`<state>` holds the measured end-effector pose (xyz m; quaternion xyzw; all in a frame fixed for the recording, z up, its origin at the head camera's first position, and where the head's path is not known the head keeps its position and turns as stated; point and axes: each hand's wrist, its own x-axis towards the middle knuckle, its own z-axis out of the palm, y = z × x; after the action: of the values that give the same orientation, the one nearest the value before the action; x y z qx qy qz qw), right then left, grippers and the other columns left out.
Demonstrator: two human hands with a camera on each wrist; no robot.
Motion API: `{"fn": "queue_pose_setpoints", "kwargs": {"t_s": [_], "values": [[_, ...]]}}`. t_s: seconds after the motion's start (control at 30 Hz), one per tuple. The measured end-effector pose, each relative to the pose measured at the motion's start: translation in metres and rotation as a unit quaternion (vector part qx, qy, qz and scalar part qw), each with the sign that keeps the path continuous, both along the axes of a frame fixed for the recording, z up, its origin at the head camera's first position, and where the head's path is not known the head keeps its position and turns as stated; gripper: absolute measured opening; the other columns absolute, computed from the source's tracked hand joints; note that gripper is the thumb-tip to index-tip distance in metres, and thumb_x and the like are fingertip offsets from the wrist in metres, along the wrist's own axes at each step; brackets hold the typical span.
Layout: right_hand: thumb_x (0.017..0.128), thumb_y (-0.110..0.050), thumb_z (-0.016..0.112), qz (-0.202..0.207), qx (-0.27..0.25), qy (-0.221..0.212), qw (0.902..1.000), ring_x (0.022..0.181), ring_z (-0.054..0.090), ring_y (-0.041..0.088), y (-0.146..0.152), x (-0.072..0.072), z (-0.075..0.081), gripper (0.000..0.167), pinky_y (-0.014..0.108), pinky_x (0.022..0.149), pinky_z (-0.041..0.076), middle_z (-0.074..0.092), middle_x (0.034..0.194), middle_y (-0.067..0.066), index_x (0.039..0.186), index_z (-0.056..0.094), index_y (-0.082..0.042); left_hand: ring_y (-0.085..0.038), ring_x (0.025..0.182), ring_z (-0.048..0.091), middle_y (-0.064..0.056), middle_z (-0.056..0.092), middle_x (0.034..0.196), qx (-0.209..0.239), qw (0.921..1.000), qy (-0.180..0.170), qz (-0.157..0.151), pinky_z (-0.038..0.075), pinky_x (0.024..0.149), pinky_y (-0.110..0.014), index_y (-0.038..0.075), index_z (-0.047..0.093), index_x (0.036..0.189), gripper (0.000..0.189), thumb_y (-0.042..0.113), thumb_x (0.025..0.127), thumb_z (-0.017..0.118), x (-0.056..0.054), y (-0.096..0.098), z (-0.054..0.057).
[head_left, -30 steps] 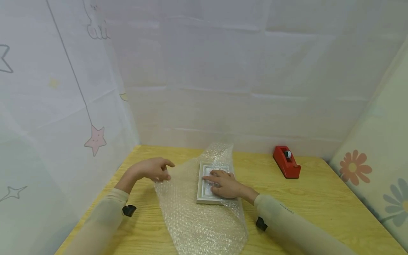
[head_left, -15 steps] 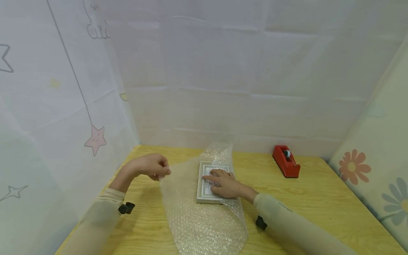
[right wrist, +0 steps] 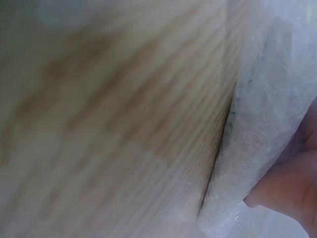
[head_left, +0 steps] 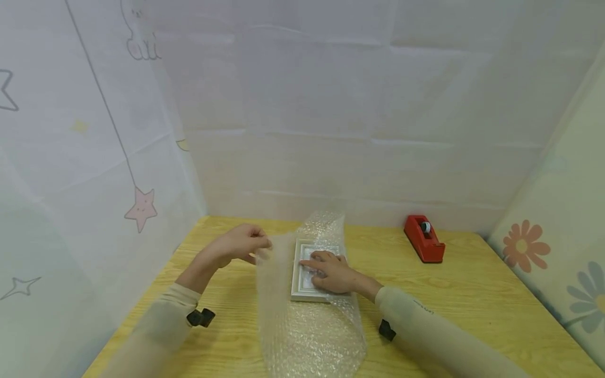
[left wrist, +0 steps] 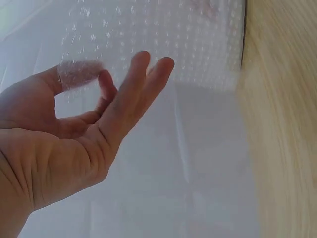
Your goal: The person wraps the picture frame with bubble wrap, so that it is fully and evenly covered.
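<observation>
A white picture frame (head_left: 296,278) lies on a sheet of bubble wrap (head_left: 321,336), whose right side is folded over part of it. My right hand (head_left: 333,272) rests on the frame with fingers spread, pressing the folded wrap down. In the right wrist view the thumb (right wrist: 287,191) lies against the wrapped edge. My left hand (head_left: 243,242) pinches the left edge of the bubble wrap between thumb and index finger and holds it raised beside the frame. The left wrist view shows the pinched corner of the wrap (left wrist: 148,29), with the other fingers stretched out.
A red tape dispenser (head_left: 424,239) stands at the back right of the yellow wooden table (head_left: 472,304). White patterned cloth (head_left: 302,131) hangs behind the table and along both sides.
My left hand has taken hold of the wrap's left edge, lifted it and brought it rightward toward the frame. The right hand has stayed in place on the frame.
</observation>
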<state>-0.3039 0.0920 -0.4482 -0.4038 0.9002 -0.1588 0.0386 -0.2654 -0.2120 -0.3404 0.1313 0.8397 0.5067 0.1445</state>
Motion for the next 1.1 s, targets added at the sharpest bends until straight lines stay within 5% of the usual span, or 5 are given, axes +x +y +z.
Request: {"fn": "queue_pose_setpoints", "kwargs": {"t_s": [0.33, 0.5, 0.7, 0.97, 1.1], "values": [[0.105, -0.025, 0.044, -0.006, 0.025, 0.006, 0.9997, 0.143, 0.030, 0.038, 0.000, -0.004, -0.001, 0.053, 0.066, 0.102, 0.028, 0.034, 0.157, 0.017, 0.158, 0.042, -0.023, -0.023, 0.076, 0.065, -0.024, 0.058, 0.116, 0.096, 0.9947, -0.028, 0.022, 0.059, 0.076, -0.038, -0.010, 0.059, 0.106, 0.023, 0.012, 0.103, 0.058, -0.002, 0.031, -0.002], [0.107, -0.024, 0.032, -0.009, 0.032, -0.009, 0.9994, 0.146, 0.025, 0.039, -0.001, -0.004, 0.000, 0.053, 0.069, 0.105, 0.022, 0.031, 0.160, 0.016, 0.159, 0.039, -0.025, -0.028, 0.082, 0.069, -0.026, 0.058, 0.123, 0.128, 0.9908, -0.041, 0.013, 0.059, 0.077, -0.040, -0.011, 0.058, 0.109, 0.024, 0.012, 0.103, 0.057, -0.002, 0.043, -0.005], [0.097, -0.015, 0.053, 0.007, 0.031, -0.016, 0.9994, 0.146, 0.025, 0.042, 0.003, -0.008, 0.004, 0.067, 0.071, 0.105, 0.023, 0.032, 0.160, 0.017, 0.161, 0.035, -0.019, -0.035, 0.095, 0.070, -0.026, 0.056, 0.126, 0.154, 0.9862, -0.061, 0.007, 0.059, 0.081, -0.044, -0.008, 0.056, 0.103, 0.020, 0.013, 0.103, 0.056, -0.003, 0.049, -0.009], [0.079, -0.041, 0.088, -0.171, -0.031, 0.009, 0.9847, 0.138, 0.035, 0.041, 0.015, -0.005, 0.012, 0.100, 0.067, 0.101, 0.030, 0.041, 0.152, 0.020, 0.160, 0.034, -0.016, -0.035, 0.101, 0.067, -0.023, 0.055, 0.127, 0.161, 0.9850, -0.061, 0.013, 0.058, 0.083, -0.045, -0.006, 0.056, 0.102, 0.022, 0.016, 0.104, 0.058, -0.003, 0.056, -0.014], [0.072, -0.052, 0.091, -0.218, -0.050, -0.005, 0.9747, 0.134, 0.040, 0.043, 0.018, -0.004, 0.008, 0.113, 0.066, 0.101, 0.034, 0.042, 0.148, 0.023, 0.161, 0.031, -0.016, -0.038, 0.103, 0.063, -0.022, 0.053, 0.124, 0.167, 0.9828, -0.078, 0.003, 0.058, 0.084, -0.047, -0.007, 0.057, 0.105, 0.024, 0.017, 0.104, 0.059, -0.003, 0.070, -0.022]]}}
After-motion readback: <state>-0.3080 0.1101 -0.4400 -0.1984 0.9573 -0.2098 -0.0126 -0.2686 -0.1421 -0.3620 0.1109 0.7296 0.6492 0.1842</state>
